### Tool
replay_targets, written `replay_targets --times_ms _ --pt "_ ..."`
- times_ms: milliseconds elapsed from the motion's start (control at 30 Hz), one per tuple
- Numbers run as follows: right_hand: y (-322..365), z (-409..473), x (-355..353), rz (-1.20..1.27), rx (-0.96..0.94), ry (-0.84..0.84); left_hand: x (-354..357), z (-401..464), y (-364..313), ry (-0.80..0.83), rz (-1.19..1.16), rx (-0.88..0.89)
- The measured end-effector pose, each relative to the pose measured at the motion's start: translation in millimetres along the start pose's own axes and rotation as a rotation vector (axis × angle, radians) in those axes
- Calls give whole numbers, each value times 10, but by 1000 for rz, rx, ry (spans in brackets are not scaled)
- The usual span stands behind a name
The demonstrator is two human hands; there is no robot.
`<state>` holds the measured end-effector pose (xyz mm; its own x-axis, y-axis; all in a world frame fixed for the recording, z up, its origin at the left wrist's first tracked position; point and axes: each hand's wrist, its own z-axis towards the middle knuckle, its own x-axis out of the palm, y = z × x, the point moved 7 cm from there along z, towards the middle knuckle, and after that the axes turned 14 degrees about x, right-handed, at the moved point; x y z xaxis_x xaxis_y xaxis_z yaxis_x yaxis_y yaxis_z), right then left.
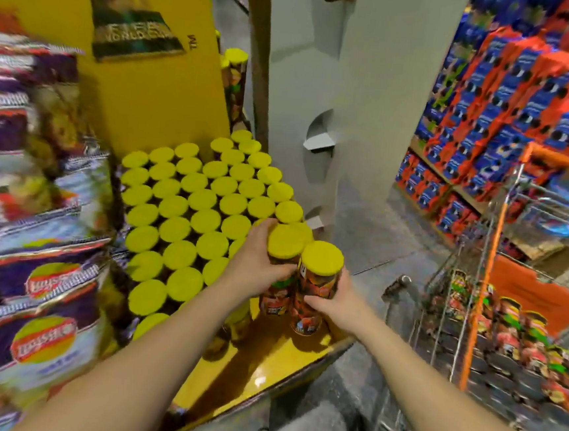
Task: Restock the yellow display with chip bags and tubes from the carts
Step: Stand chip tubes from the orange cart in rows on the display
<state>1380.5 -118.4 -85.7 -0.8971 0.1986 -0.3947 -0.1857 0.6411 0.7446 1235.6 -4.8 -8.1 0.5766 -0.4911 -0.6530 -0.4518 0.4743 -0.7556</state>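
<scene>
Head view: I stand at the yellow display [301,364] with a chip tube in each hand. My left hand [254,264] grips the left tube [280,270] near its lid, fingers curled round it. My right hand [334,302] grips the right tube [318,287] lower on its body, fingers wrapped round the front. The two tubes touch side by side, upright, over the bare front right corner of the shelf, just beside the packed block of tubes [193,214] with yellow lids. Chip bags [40,280] are stacked at the left, blurred. At the right stands a wire cart [495,302] with more tubes [520,335] lying in it, well apart from the display.

I judge the step in hand to be setting both tubes into the open corner. The risk is there: the gap sits at the shelf's edge, so a tube set too far out could tip off onto the floor. Lowering two together, I could also knock a neighbouring tube and topple the row. The right tube's base looks slightly tilted; set down unevenly, it may fall.
</scene>
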Motion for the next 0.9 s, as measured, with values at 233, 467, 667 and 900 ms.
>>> replay_targets --times_ms 233,467,667,900 --pt "-238 242 333 -64 89 -31 138 9 382 130 373 2" --pt "-410 455 617 -80 203 -7 266 -124 678 189 660 -47" --pt "-598 565 819 -111 290 9 367 -233 877 220 800 -94" --pt "-612 674 872 -209 401 66 401 -259 885 228 874 -88"
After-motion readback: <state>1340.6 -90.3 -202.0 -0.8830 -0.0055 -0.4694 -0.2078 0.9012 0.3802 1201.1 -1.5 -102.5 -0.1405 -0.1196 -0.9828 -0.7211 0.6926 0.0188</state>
